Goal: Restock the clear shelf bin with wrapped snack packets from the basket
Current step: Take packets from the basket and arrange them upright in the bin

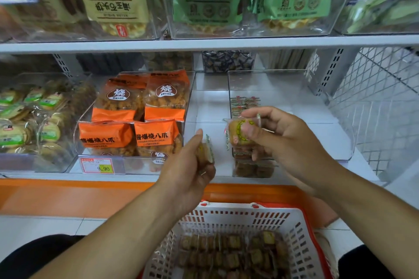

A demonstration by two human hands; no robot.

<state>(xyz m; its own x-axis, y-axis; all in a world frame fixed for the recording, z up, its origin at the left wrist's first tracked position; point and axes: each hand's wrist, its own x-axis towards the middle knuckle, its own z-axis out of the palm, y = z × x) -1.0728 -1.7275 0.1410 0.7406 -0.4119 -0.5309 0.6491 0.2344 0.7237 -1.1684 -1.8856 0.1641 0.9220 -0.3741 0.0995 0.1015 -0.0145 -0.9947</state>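
Now, white shop shelving (226, 43) fills the view above an orange base strip (68, 197) and pale floor tiles (45, 229), with a mesh side panel (381, 97) on the right. The clear shelf bin (283, 88) holds a few packets at its left, the white basket (238, 222) sits below with more, and the right hand (278, 138) pinches a wrapped snack packet (238, 133) over the bin while the left hand (192, 165) grips another packet (207, 147) beside it.

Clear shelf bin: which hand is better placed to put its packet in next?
The right hand, probably: it holds its wrapped snack packet directly over the clear plastic shelf bin. The left hand holds its packet beside the bin.
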